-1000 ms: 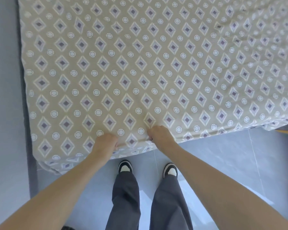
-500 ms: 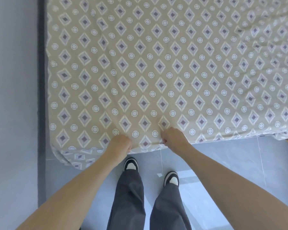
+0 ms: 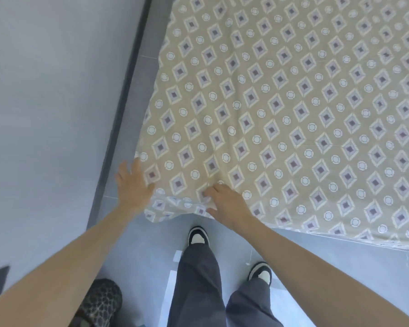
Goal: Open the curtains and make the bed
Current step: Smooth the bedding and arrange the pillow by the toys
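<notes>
A beige bedsheet [image 3: 293, 109] with a diamond and ring pattern covers the bed across the upper right. Its near left corner [image 3: 165, 208] droops over the bed's edge towards the floor. My left hand [image 3: 132, 182] hovers at that corner with its fingers spread and straight, partly over the floor gap. My right hand [image 3: 227, 201] lies on the sheet's near edge just right of the corner, its fingers bent and bunching the fabric into small folds.
A pale wall [image 3: 45, 102] with a dark baseboard [image 3: 121, 128] runs close along the bed's left side, leaving a narrow floor strip. My feet in black and white shoes [image 3: 198, 236] stand on the grey tiled floor. A spotted dark object [image 3: 99, 303] lies at the bottom left.
The view has shifted left towards the bed's corner. My left hand has let go of the sheet's edge and opened its fingers. My right hand has stayed on the edge.
</notes>
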`<state>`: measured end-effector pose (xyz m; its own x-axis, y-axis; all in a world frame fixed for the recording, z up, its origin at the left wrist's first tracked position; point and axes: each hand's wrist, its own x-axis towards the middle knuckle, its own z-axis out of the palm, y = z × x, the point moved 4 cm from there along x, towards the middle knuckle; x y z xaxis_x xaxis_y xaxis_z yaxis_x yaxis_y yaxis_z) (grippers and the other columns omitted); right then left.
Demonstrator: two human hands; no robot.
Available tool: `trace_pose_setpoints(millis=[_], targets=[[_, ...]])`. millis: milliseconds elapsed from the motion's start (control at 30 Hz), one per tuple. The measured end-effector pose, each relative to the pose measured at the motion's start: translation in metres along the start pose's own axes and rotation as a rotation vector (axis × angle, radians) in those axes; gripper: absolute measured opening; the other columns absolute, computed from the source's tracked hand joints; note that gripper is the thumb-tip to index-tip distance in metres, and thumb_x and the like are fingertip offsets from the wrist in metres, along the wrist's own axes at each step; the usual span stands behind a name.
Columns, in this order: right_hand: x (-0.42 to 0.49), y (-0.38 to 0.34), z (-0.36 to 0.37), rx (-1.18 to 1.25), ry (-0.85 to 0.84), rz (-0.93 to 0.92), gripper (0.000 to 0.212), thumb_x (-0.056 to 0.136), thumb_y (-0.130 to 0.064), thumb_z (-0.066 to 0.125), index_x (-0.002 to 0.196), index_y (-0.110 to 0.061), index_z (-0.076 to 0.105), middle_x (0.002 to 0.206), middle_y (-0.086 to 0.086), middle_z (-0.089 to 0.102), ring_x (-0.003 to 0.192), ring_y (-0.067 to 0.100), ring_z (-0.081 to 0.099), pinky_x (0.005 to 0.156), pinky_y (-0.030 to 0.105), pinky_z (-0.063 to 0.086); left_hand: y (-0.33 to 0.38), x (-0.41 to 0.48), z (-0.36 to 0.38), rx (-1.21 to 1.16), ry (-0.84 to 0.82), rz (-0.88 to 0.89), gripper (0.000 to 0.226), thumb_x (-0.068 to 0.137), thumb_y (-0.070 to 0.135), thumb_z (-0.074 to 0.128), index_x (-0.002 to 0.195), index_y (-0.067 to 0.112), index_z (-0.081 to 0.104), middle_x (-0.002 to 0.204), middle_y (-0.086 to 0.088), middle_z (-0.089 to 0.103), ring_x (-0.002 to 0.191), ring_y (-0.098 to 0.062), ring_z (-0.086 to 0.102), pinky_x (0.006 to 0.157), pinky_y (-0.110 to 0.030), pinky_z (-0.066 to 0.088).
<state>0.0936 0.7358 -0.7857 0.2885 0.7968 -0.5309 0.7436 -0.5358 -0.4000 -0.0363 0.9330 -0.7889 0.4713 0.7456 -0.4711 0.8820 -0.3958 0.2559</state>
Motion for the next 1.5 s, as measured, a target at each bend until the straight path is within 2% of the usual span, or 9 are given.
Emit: trace_pose_setpoints(millis=[200,400,500,600,767,967,1100,1333,1500], targets=[[0.039,-0.046,0.009,-0.064,0.128,-0.043,0.039,0.087,-0.026,0.063,0.119,-0.008,0.050,0.116,0.006,0.052,0.106,0.026,0.049,0.067,0.030,0.035,-0.039,0.029,0.005,-0.142,-0.259,-0.074,0.058,0.082,0.017,0.069,0.132,0.004,0.043,0.132,-0.014,0.052,0.123,-0.033,0.049,0.097,-0.036,0.039],[0.056,-0.056,0.011,-0.186,0.172,-0.019,0.038,0.047,-0.011,0.088,0.077,-0.013,0.064,0.071,-0.001,0.058,0.060,0.020,0.058,0.042,0.020,0.026,-0.045,0.047,0.011,0.085,-0.255,-0.009,0.018,0.084,0.018,0.063,0.096,0.006,0.060,0.104,-0.013,0.065,0.100,-0.034,0.059,0.075,-0.033,0.044],[0.059,-0.056,0.014,-0.117,0.055,-0.001,0.015,0.079,-0.006,0.067,0.091,-0.013,0.063,0.090,0.001,0.060,0.084,0.022,0.057,0.058,0.028,0.041,-0.062,0.052,0.010,-0.013,-0.243,-0.013,0.010,0.087,0.016,0.056,0.092,0.014,0.064,0.100,-0.006,0.067,0.099,-0.030,0.060,0.076,-0.031,0.044],[0.062,-0.056,0.011,0.019,-0.015,0.065,0.011,0.082,-0.006,0.052,0.083,-0.006,0.062,0.091,0.004,0.063,0.086,0.024,0.054,0.070,0.034,0.043,-0.058,0.047,0.007,0.099,-0.143,0.074,0.016,0.089,0.018,0.046,0.094,0.016,0.061,0.099,-0.005,0.064,0.100,-0.028,0.058,0.073,-0.031,0.042],[0.066,-0.059,0.002,0.051,-0.092,0.116,0.011,0.077,-0.007,0.055,0.075,-0.001,0.064,0.078,0.015,0.066,0.069,0.031,0.051,0.060,0.030,0.031,-0.043,0.037,0.013,0.393,-0.153,0.209,0.029,0.096,0.023,0.035,0.117,0.011,0.053,0.120,-0.004,0.052,0.110,-0.024,0.050,0.079,-0.032,0.038],[0.068,-0.062,-0.006,0.131,-0.178,0.118,0.016,0.084,-0.007,0.060,0.088,-0.012,0.075,0.075,-0.014,0.061,0.065,0.021,0.065,0.048,0.006,0.035,-0.043,0.041,0.015,0.503,-0.272,0.181,0.038,0.100,0.027,0.023,0.108,0.018,0.059,0.109,-0.001,0.064,0.103,-0.021,0.057,0.079,-0.031,0.030],[0.065,-0.068,0.000,0.093,-0.183,0.087,0.011,0.084,-0.013,0.064,0.086,-0.014,0.075,0.084,0.001,0.070,0.072,0.016,0.051,0.054,0.013,0.030,-0.054,0.030,0.017,0.406,-0.310,0.057,0.047,0.100,0.032,0.021,0.098,0.015,0.064,0.103,-0.005,0.067,0.097,-0.025,0.060,0.075,-0.029,0.031],[0.056,-0.069,0.040,-0.027,-0.262,0.065,0.016,0.089,-0.016,0.055,0.092,-0.013,0.071,0.095,0.008,0.068,0.091,0.027,0.061,0.071,0.028,0.042,-0.081,0.004,0.041,0.351,-0.412,-0.136,0.045,0.101,0.036,0.024,0.120,0.016,0.059,0.121,-0.006,0.061,0.114,-0.025,0.054,0.089,-0.030,0.041],[0.051,-0.071,0.052,-0.035,-0.296,0.026,0.040,0.092,-0.011,0.049,0.131,-0.017,0.054,0.135,0.003,0.053,0.120,0.029,0.051,0.093,0.038,0.046,-0.078,0.017,0.056,-0.022,-0.475,-0.422,0.046,0.099,0.033,0.034,0.137,0.008,0.040,0.139,-0.015,0.048,0.129,-0.034,0.045,0.104,-0.040,0.035]])
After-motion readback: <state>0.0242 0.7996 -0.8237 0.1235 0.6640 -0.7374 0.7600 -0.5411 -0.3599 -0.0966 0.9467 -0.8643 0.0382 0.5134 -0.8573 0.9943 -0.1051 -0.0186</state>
